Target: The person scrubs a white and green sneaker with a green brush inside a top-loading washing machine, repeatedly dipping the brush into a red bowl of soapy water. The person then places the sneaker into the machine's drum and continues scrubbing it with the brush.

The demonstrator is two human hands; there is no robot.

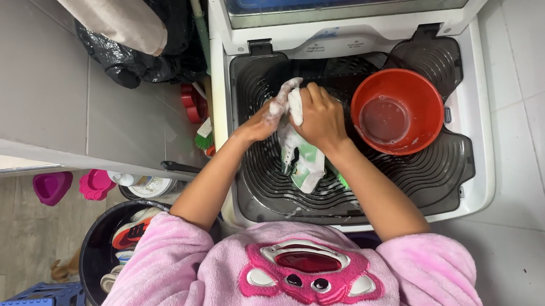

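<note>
Both hands scrub soapy white-green shoe [303, 160] over ridged washboard tray [424, 173], near its back-left corner. Left hand [261, 122] clamps one end, right hand [319, 117] fisted on other. Judgement: keep shoe pressed to ridges, short strokes. Count: 1 shoe, 1 red basin [422, 134] at back-right corner, 2 hands.

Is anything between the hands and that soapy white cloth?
No. Both hands, left hand and right hand, already hold the soapy white cloth directly. The red bowl sits apart, to the right.
</note>
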